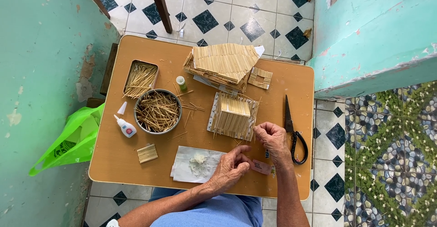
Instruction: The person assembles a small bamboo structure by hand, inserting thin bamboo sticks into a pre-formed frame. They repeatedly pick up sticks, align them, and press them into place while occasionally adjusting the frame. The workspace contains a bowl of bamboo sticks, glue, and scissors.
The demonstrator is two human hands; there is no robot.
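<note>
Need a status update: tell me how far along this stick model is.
Done: a stick roof and small panel lie finished. In hand: the right hand touches the box-shaped stick wall piece; the left hand pinches something tiny. Left: roof and box sit apart; loose sticks fill the bowl.

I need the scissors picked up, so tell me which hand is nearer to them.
Right. The right hand is just beside the black scissors, close to their blades and handles. The left hand lies farther off, by the paper with the white glue blob.
</note>
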